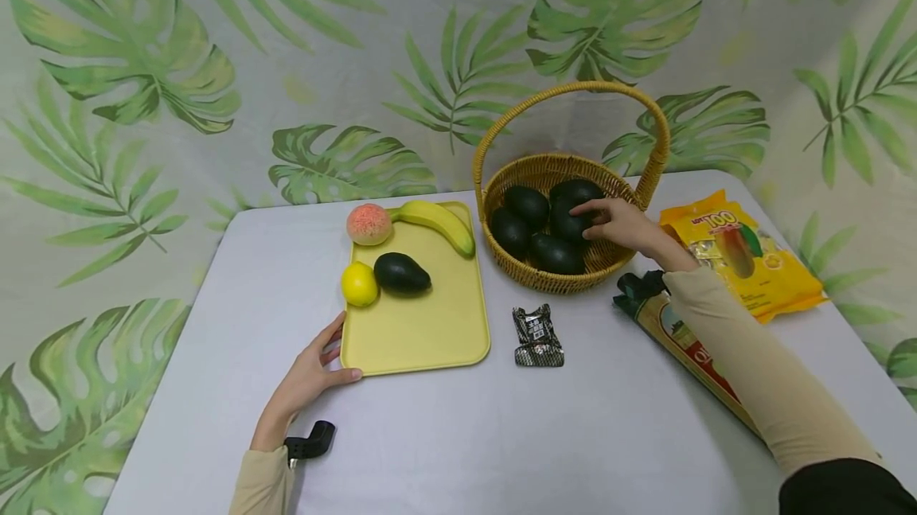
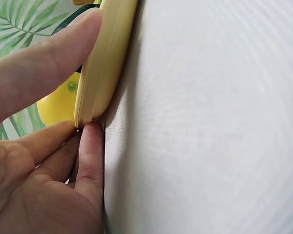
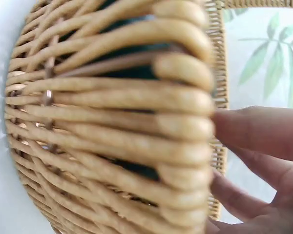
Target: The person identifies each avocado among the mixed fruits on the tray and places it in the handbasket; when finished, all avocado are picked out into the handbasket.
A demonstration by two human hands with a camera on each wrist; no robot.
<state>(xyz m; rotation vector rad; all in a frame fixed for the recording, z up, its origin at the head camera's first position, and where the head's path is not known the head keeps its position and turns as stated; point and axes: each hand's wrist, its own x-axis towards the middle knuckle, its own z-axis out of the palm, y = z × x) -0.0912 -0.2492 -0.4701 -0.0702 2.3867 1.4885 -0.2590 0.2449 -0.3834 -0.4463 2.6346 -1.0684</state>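
At the near left corner of a yellow tray [image 1: 415, 340], my left hand [image 1: 306, 378] holds the rim, thumb along the front side and fingers against the left side. On the tray are a dark avocado [image 1: 403, 273], a lemon [image 1: 360, 284], a peach [image 1: 369, 224] and a banana [image 1: 437, 222]. My right hand [image 1: 622, 224] reaches over the right rim of a wicker basket [image 1: 552, 282] with its fingers spread, fingertips right at one of several dark avocados [image 1: 566, 220] inside. In the right wrist view the basket wall [image 3: 117, 102] hides the fingertips.
A small dark wrapped packet [image 1: 538, 336] lies between tray and basket front. Under my right forearm is a long brown-and-red package [image 1: 666, 324], beside a yellow candy bag [image 1: 752, 260]. The basket's tall handle [image 1: 573, 87] arches above it. A leaf-patterned cloth [image 1: 322, 61] hangs behind.
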